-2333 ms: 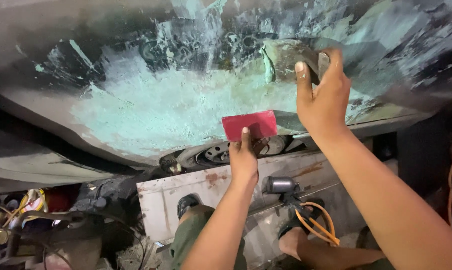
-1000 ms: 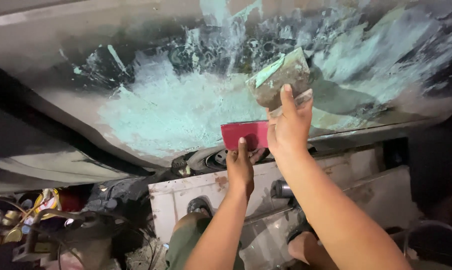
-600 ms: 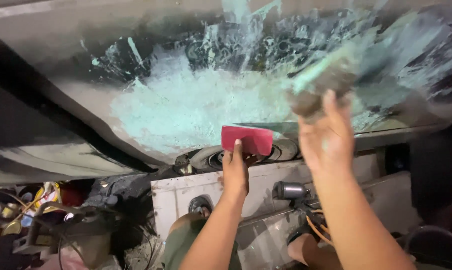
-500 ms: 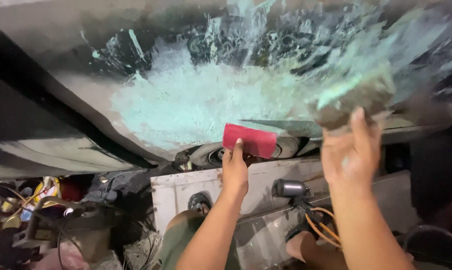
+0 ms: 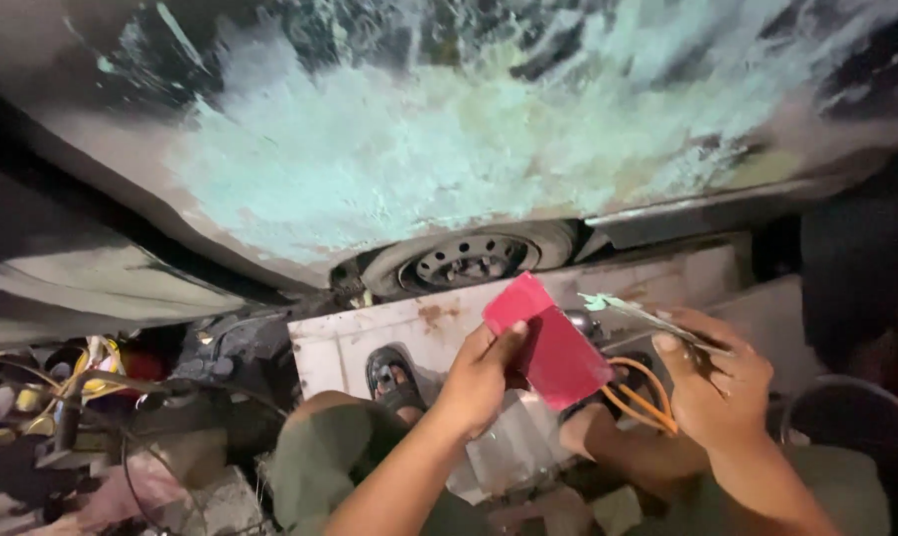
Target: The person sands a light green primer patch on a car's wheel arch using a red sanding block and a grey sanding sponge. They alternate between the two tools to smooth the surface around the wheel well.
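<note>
A: L hand (image 5: pixel 479 382), what's it got?

B: Fingers (image 5: pixel 509 337) pinched on the edge of a red card (image 5: pixel 553 342), a flat squarish spreader. Card sticks up and to the right of those fingers, tilted, w/ one corner pointing up toward the wheel (image 5: pixel 469 260).

A: And the R hand (image 5: pixel 717 392)?

B: Closed around a sanding block (image 5: pixel 652 320), thin and flat, smeared w/ pale green dust. Fingers wrap over it; the block pokes out to the left of them, toward the card. Card and block sit near each other, can't tell if they touch.

A: Above the fingers?

B: Car body panel (image 5: pixel 449 139), big patch of pale green filler, sanded rough, darker paint round it. Well above both hands, neither touches it.

A: Below?

B: Person's knees in green trousers (image 5: pixel 330 457), a foot in a sandal (image 5: pixel 394 372) just left of the L fingers. White board (image 5: pixel 370 342) behind the card. Orange cable (image 5: pixel 647 397) coiled between the two hands, lower down. Far left of the L hand, a clutter of wires and bits (image 5: pixel 62 397) on the floor, too dim to sort out.
</note>
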